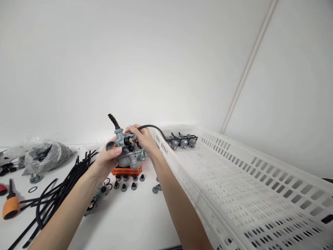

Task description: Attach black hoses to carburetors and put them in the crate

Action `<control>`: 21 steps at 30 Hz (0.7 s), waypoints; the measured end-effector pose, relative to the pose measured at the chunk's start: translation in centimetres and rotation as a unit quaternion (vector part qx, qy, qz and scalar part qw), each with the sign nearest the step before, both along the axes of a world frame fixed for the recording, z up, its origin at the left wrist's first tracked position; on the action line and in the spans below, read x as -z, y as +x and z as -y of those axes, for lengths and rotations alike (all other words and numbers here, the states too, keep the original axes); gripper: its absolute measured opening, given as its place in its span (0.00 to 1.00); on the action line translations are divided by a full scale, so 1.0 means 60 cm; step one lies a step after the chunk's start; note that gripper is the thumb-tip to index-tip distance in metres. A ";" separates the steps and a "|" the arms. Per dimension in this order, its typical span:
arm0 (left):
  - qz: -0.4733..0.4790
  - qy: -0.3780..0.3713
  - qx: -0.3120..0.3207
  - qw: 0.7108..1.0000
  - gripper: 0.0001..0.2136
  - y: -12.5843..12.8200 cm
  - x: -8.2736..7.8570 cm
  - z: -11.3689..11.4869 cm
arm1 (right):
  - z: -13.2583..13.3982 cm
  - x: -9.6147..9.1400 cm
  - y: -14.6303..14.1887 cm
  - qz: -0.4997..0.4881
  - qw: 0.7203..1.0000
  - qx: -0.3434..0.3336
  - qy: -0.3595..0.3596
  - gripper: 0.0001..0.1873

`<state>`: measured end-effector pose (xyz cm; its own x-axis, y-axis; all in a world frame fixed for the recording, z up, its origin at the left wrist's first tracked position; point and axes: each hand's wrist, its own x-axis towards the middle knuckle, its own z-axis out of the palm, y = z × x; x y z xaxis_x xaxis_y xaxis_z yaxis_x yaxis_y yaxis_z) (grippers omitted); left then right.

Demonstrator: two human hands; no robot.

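A grey metal carburetor [128, 158] is raised above the table, its black ribbed rubber boot [113, 121] pointing up. My left hand [110, 156] grips it from the left, the thumb lying across its round mouth. At its upper right, the fingers of my right hand [140, 135] are closed around one end of a black rubber hose [153, 126], close against the carburetor body. From there the hose arcs right towards the white crate. Whether the hose end sits on a fitting is hidden by the fingers.
A white slatted crate [244, 156] on the right holds several carburetors [183, 141]. Below my hands are an orange basket [126, 171] and several small black-and-grey caps [124, 188]. Leftward lie black hoses [65, 184], another carburetor [97, 198], a plastic bag [47, 156] and an orange-handled screwdriver [10, 206].
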<state>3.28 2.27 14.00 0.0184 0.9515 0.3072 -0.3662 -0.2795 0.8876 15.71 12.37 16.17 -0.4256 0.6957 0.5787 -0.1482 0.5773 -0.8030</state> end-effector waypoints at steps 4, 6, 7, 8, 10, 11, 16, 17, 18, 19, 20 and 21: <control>0.058 0.009 -0.079 0.995 0.22 0.010 -0.036 -0.007 | -0.006 -0.018 0.002 -0.112 0.986 0.114 0.033 0.20; 0.100 0.012 -0.119 0.988 0.21 0.013 -0.048 -0.013 | -0.002 -0.025 0.007 -0.151 0.978 0.142 0.021 0.23; 0.115 0.007 -0.137 0.984 0.21 0.013 -0.053 -0.017 | 0.000 -0.027 0.010 -0.156 0.978 0.141 0.010 0.25; 0.126 -0.002 -0.153 0.980 0.22 0.012 -0.057 -0.022 | 0.002 -0.029 0.013 -0.154 0.979 0.136 -0.001 0.26; 0.142 -0.018 -0.173 0.974 0.25 0.009 -0.061 -0.034 | 0.003 -0.029 0.020 -0.136 0.983 0.122 -0.011 0.26; 0.150 -0.023 -0.177 0.972 0.25 0.006 -0.061 -0.040 | 0.002 -0.029 0.022 -0.130 0.985 0.116 -0.012 0.25; 0.185 -0.044 -0.164 0.968 0.23 -0.006 -0.056 -0.065 | -0.008 -0.030 0.024 -0.129 0.988 0.087 -0.025 0.23; 0.185 -0.052 -0.165 0.967 0.22 -0.008 -0.055 -0.068 | -0.007 -0.030 0.021 -0.124 0.989 0.077 -0.027 0.22; 0.182 -0.061 -0.167 0.967 0.21 -0.009 -0.053 -0.070 | -0.005 -0.029 0.016 -0.113 0.991 0.064 -0.027 0.20; 0.174 -0.071 -0.168 0.968 0.20 -0.010 -0.053 -0.070 | -0.002 -0.027 0.011 -0.097 0.994 0.052 -0.023 0.19; 0.165 -0.078 -0.166 0.969 0.20 -0.010 -0.053 -0.068 | 0.003 -0.024 0.005 -0.077 0.996 0.041 -0.019 0.18; 0.156 -0.082 -0.162 0.971 0.20 -0.009 -0.054 -0.065 | 0.007 -0.020 -0.002 -0.057 0.998 0.035 -0.016 0.20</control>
